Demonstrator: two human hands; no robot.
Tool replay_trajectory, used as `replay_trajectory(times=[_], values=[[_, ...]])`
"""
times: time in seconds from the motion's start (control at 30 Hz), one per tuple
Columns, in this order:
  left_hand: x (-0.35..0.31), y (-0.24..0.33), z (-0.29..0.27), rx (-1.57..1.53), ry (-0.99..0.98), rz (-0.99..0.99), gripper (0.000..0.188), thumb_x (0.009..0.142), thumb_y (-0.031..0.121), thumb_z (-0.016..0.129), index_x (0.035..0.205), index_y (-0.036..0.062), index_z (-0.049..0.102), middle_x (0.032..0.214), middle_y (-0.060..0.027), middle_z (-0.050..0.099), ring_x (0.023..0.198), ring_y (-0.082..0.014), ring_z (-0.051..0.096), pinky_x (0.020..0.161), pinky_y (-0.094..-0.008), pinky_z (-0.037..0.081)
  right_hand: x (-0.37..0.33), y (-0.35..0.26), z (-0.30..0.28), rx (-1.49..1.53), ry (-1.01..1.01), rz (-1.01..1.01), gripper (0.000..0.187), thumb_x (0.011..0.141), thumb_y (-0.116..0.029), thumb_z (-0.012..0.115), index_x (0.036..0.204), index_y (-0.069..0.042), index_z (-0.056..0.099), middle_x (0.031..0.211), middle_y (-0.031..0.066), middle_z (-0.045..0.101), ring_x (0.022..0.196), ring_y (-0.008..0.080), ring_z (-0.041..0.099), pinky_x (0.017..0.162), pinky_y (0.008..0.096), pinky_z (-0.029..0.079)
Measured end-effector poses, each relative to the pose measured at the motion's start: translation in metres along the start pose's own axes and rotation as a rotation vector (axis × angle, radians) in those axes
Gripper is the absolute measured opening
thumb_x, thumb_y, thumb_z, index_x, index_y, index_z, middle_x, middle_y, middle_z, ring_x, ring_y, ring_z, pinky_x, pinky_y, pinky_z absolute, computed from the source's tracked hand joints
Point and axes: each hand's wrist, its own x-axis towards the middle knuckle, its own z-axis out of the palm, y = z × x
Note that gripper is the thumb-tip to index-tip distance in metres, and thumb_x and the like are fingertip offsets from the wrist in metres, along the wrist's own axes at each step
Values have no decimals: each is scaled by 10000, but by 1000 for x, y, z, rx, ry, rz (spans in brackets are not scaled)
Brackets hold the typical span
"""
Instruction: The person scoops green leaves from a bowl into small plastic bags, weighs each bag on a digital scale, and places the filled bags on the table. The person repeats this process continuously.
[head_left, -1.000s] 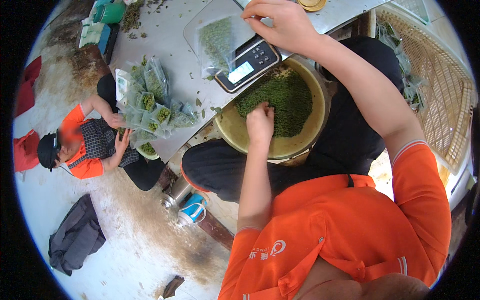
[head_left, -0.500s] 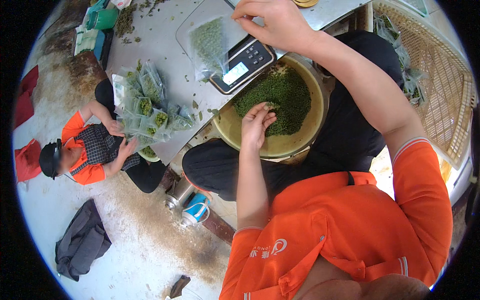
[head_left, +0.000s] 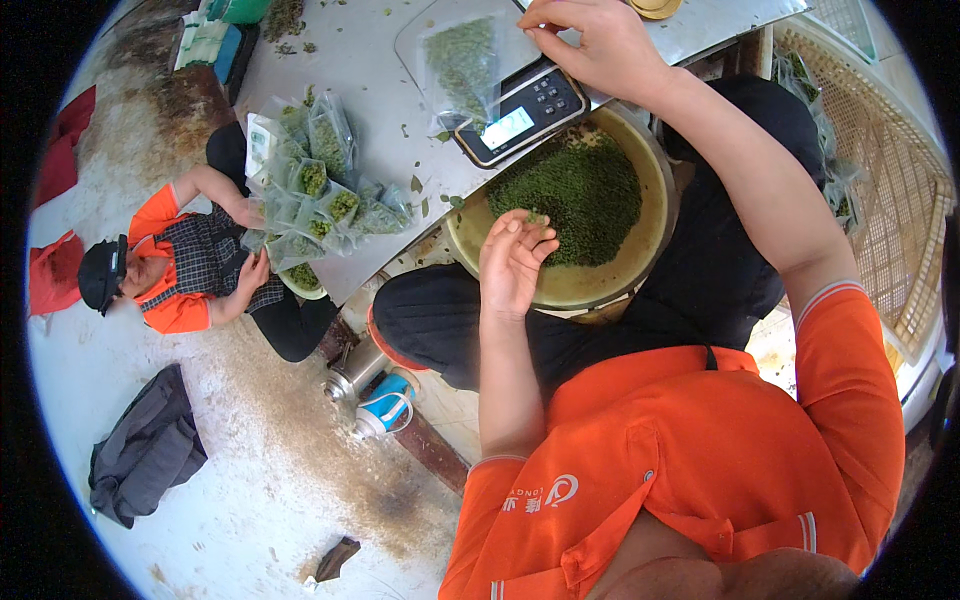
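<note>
My left hand (head_left: 511,268) is held palm up over the near left rim of a yellow basin (head_left: 655,245), fingers curled around a small pinch of green peppercorns (head_left: 538,219). Loose green peppercorns (head_left: 575,200) are heaped in the basin. Above the scale, my right hand (head_left: 600,50) has thumb and fingertips brought together beside the edge of a clear bag (head_left: 462,70) filled with green peppercorns. I cannot make out what these fingers hold, if anything. The bag lies on the scale (head_left: 525,115), whose display is lit.
Filled clear bags (head_left: 320,190) are piled on the metal table (head_left: 395,100), near a co-worker (head_left: 190,250) in orange. A plastic basket (head_left: 880,190) with more bags stands at right. Flasks (head_left: 385,403) stand on the floor; a dark garment (head_left: 150,445) lies there.
The whole view has shifted, so table and basin sit further right. My left fingers have loosened slightly. My right hand has drawn a little away from the bag, which stays on the scale.
</note>
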Motion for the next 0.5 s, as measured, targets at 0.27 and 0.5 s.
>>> replay_trajectory(times=[0.27, 0.5], values=[[-31, -15, 19, 159, 322, 51, 255, 1056, 48, 583, 1304, -9, 602, 1171, -145, 686, 1106, -248, 694, 1031, -391, 592, -2, 12, 5, -50, 17, -39, 101, 905, -119, 724, 993, -76, 749, 999, 61, 726, 839, 276, 722, 730, 377, 583], [-20, 44, 102, 65, 115, 409, 441, 1072, 71, 534, 1445, -138, 426, 1434, -251, 530, 1393, -369, 517, 1247, -449, 403, -2, 10, 11, -33, 2, -27, 114, 921, -109, 712, 1024, -72, 744, 1028, 42, 732, 855, 260, 724, 745, 351, 585]])
